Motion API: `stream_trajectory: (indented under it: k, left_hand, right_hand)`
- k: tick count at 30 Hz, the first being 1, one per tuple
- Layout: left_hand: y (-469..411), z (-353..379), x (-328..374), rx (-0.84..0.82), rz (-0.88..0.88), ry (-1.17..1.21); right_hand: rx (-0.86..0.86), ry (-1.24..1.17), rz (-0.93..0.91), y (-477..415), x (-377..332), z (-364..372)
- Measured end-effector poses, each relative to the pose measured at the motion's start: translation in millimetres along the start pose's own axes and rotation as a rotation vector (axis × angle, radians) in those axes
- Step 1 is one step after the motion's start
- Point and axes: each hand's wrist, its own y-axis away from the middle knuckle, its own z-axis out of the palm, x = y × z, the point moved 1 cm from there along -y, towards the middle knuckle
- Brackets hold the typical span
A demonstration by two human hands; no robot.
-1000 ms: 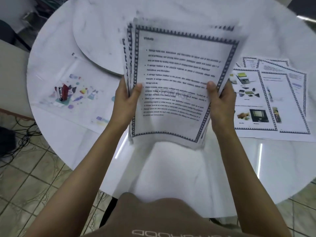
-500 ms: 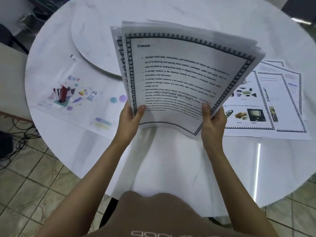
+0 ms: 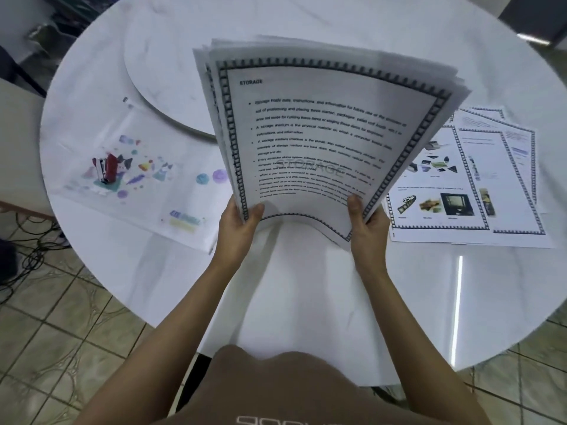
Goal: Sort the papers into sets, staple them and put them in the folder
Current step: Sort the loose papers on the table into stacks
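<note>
Papers [image 3: 322,133] are held up above the table [image 3: 306,286], gripped at the bottom edge by both hands.

The lower left corner is pinched by the left hand [image 3: 237,228] and the lower right by the right hand [image 3: 366,228], each with its thumb on the front page and its fingers curled behind. The bowed, fanned stack rises from the hands toward 12 o'clock. Loose sheets [image 3: 460,185] are spread flat at 3 o'clock. A clear folder [image 3: 147,179] lies at 9 o'clock, with a red stapler [image 3: 106,170] seen at its left end.
</note>
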Motion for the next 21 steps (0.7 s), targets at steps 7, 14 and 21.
stream_trajectory:
  k: [7,14,21]
  left_hand:
    - [-4.6,-3.9,3.4,0.000,0.011,0.001]
    - [-10.0,-7.8,25.6,0.006,0.091,0.019]
    - [-12.0,-9.3,39.8,0.049,0.135,0.073]
  right_hand:
    - [0.005,-0.016,-0.048,-2.9,-2.7,-2.6]
    - [0.056,-0.004,-0.176,-13.0,-17.8,-7.8]
    - [0.006,-0.105,-0.232,-17.4,-37.8,-8.0]
